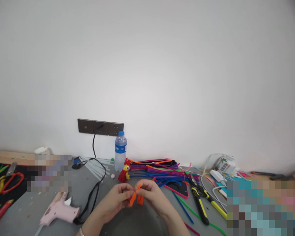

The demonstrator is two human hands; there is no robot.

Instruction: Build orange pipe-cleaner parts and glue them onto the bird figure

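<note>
orange fuzzy strips, which look like folded pipe cleaner (133, 199), sit at the centre of the work, raised just above the grey tabletop (127, 225) between 2 bare hands. taking that orange piece as the clock's centre, the left hand (119, 198) comes in from 9 o'clock, its thumb and forefinger pinching the piece; the right hand (149, 193) comes in from 3 o'clock and pinches it near the top, where the strips cross. the step in hand seems to be shaping by fingers alone, bending or joining the strips at that crossing. the fingertips cover the join, so i can't tell whether it is twisted tight. as i judge it, the next move calls for a steady left pinch while the right fingers work the crossing. a red-and-yellow figure (124, 172) stands at 11 o'clock, a bundle of coloured stems (162, 168) lies towards 2, yellow-and-black pliers (199, 203) just past 3, and a pink glue gun (61, 211) between 8 and 9, none of them held.
</note>
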